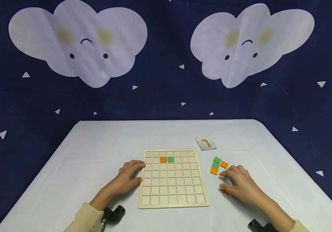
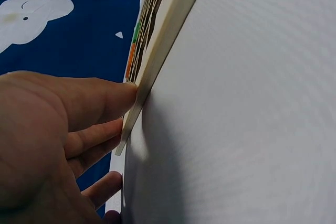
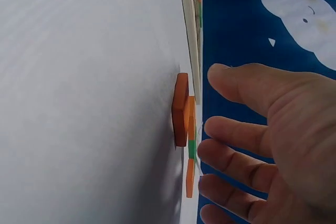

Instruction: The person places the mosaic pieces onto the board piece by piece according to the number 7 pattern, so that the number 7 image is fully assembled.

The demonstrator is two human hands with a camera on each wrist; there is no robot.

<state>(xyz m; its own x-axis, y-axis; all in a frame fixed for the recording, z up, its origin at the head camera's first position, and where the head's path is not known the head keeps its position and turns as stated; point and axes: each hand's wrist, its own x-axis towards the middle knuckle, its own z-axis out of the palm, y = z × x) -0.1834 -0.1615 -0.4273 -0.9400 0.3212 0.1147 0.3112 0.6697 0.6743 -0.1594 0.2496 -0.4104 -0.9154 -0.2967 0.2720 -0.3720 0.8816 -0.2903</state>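
A pale wooden grid board (image 1: 173, 190) lies flat on the table, an orange tile (image 1: 163, 159) and a green tile (image 1: 170, 159) side by side in its second row from the back. My left hand (image 1: 126, 178) rests against the board's left edge, thumb and fingertips touching it, fingers fairly straight. To the right of the board, my right hand (image 1: 239, 185) hovers over loose square tiles, thumb and fingers apart with nothing between them. Under its thumb lies an orange tile (image 3: 180, 109), partly hidden in the head view. Beyond the fingertips are two green tiles (image 1: 215, 165) and two orange tiles (image 1: 224, 164).
A small card (image 1: 206, 143) printed with a grid and a coloured pattern lies behind the loose tiles. White cloth covers the table (image 1: 119, 138). A dark blue curtain (image 1: 166, 96) with clouds hangs behind it.
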